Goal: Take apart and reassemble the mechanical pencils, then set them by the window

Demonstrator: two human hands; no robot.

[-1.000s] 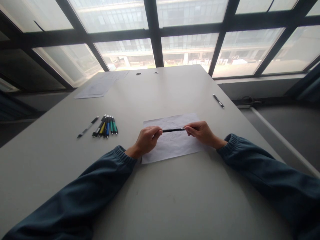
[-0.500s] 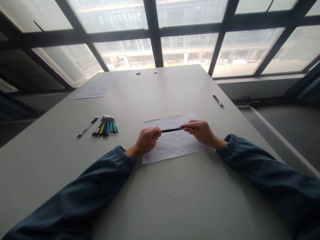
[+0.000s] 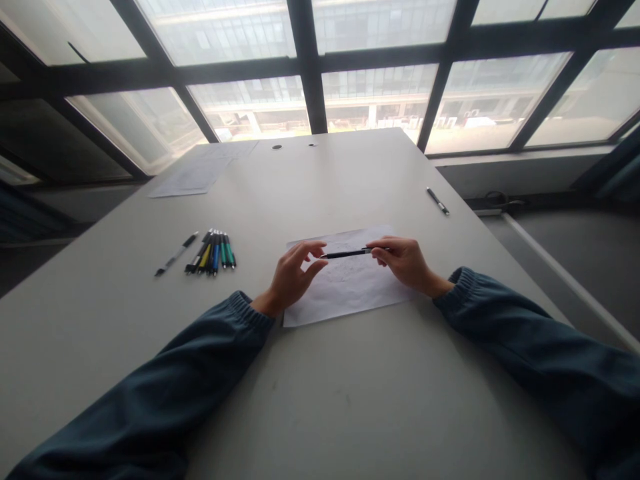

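Note:
A black pen [image 3: 346, 253] hangs level above a white sheet of paper [image 3: 350, 293] with faint pencil marks on it. My right hand [image 3: 404, 261] is closed on the pen's right end. My left hand [image 3: 295, 275] sits just left of the pen's tip with its fingers spread apart, and I see nothing in it. Both hands hover over the sheet on the grey table [image 3: 310, 400].
A row of several coloured pens [image 3: 213, 253] lies to the left, with one more black and silver pen [image 3: 175, 254] beside it. Another black pen [image 3: 437, 201] lies near the right table edge. More paper sheets [image 3: 193, 177] rest at the far left corner by the windows.
My left hand has let go of the pen's left end and opened its fingers. My right hand has lifted the pen slightly and still holds it.

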